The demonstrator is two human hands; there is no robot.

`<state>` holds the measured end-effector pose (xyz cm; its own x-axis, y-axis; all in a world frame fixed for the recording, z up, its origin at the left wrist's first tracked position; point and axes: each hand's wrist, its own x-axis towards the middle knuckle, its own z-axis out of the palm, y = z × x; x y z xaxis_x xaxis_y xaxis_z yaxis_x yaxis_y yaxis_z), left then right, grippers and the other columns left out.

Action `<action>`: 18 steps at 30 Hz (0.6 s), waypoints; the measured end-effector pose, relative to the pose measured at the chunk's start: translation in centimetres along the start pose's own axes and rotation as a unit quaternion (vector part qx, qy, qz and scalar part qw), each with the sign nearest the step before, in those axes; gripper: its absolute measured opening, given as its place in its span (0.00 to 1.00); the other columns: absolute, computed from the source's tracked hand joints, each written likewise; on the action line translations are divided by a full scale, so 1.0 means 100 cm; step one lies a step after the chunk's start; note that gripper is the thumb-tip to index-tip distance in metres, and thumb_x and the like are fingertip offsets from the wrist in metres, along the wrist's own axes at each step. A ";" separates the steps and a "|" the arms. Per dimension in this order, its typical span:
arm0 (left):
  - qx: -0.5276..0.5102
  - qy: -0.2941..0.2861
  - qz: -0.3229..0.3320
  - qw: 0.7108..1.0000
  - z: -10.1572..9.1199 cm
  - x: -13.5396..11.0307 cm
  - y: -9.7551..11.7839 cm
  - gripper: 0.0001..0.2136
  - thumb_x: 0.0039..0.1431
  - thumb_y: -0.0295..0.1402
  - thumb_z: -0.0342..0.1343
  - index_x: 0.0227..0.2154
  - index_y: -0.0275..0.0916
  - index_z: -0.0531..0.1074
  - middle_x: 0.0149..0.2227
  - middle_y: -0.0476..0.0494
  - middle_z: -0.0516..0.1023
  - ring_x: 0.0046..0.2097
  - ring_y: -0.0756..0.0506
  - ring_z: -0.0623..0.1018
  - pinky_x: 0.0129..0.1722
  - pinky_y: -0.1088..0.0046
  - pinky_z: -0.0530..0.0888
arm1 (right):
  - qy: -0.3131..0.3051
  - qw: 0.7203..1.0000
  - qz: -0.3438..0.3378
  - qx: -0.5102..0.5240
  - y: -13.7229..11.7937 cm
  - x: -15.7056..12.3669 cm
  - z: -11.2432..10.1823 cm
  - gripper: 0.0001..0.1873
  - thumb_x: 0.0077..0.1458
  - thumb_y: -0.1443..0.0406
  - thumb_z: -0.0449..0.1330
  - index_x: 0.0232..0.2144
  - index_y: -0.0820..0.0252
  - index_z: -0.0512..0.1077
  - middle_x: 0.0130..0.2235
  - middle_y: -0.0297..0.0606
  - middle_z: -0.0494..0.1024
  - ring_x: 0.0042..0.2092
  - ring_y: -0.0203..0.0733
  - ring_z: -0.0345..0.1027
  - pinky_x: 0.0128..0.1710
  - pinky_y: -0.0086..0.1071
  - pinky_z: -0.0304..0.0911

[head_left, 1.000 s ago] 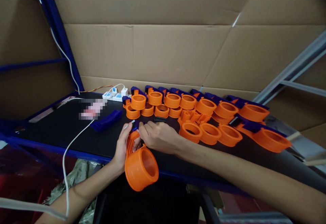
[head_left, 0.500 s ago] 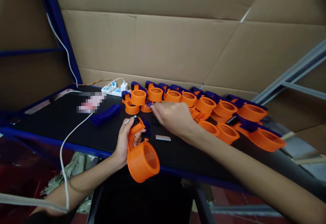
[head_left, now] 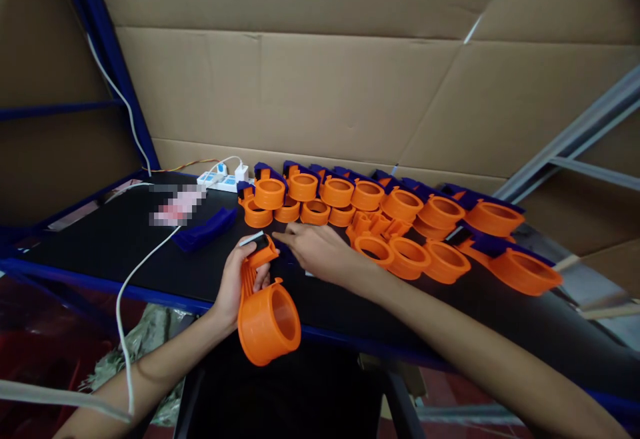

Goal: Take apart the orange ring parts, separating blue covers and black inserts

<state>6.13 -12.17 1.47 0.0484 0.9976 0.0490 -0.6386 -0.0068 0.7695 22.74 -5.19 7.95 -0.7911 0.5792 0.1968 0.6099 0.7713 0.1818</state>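
Observation:
My left hand (head_left: 234, 284) is closed around the handle of an orange plastic part with a wide round cup (head_left: 269, 322), held at the near edge of the black table (head_left: 115, 246). A small grey piece (head_left: 251, 240) sits at the top of the handle. My right hand (head_left: 316, 252) lies just right of that handle top, fingers pointing left and pinched close together; what they hold, if anything, is hidden. A dark blue piece (head_left: 285, 256) lies under the fingers.
Several orange ring parts with dark blue pieces (head_left: 400, 216) lie in rows across the back and right of the table. A loose blue part (head_left: 206, 229) lies to the left, beside a white cable (head_left: 145, 259). A white power strip (head_left: 223, 180) sits against the cardboard wall (head_left: 325, 92).
My right hand reached back toward the rows of orange parts, then came forward again to the handle top. The left hand has tilted the orange part slightly lower.

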 end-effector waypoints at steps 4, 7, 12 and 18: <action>0.057 0.002 0.000 0.998 0.002 0.000 -0.005 0.09 0.57 0.39 0.56 0.35 0.39 0.68 0.12 0.58 0.64 0.13 0.54 0.58 0.19 0.78 0.64 | 0.058 0.983 0.012 0.172 0.007 -0.003 -0.024 0.21 0.64 0.71 0.50 0.54 0.53 0.72 0.46 0.37 0.77 0.45 0.37 0.71 0.42 0.30 0.61; 0.099 -0.011 -0.002 0.995 0.004 -0.001 -0.010 0.10 0.56 0.38 0.58 0.38 0.40 0.68 0.13 0.60 0.65 0.12 0.56 0.56 0.17 0.79 0.64 | 0.053 0.965 -0.028 0.256 0.004 -0.006 -0.037 0.15 0.65 0.65 0.54 0.50 0.55 0.75 0.41 0.38 0.77 0.40 0.36 0.69 0.40 0.30 0.61; 0.123 -0.016 -0.008 0.992 0.003 0.000 -0.013 0.11 0.56 0.39 0.60 0.38 0.41 0.68 0.11 0.62 0.60 0.11 0.55 0.56 0.16 0.80 0.63 | 0.031 0.955 0.027 0.293 0.008 -0.022 -0.041 0.08 0.61 0.64 0.60 0.39 0.60 0.78 0.30 0.33 0.74 0.30 0.33 0.64 0.31 0.27 0.56; 0.106 0.003 -0.005 0.994 0.003 -0.001 -0.011 0.13 0.56 0.40 0.60 0.41 0.41 0.69 0.10 0.62 0.59 0.12 0.55 0.56 0.17 0.79 0.64 | 0.015 0.960 0.069 0.271 0.029 -0.061 -0.022 0.08 0.62 0.64 0.57 0.37 0.60 0.76 0.34 0.36 0.75 0.33 0.35 0.66 0.33 0.28 0.60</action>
<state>7.09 -12.24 0.85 0.0494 0.9981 0.0379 -0.4615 -0.0108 0.8871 29.43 -7.10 9.40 -0.6978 0.6839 0.2129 0.5880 0.7166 -0.3751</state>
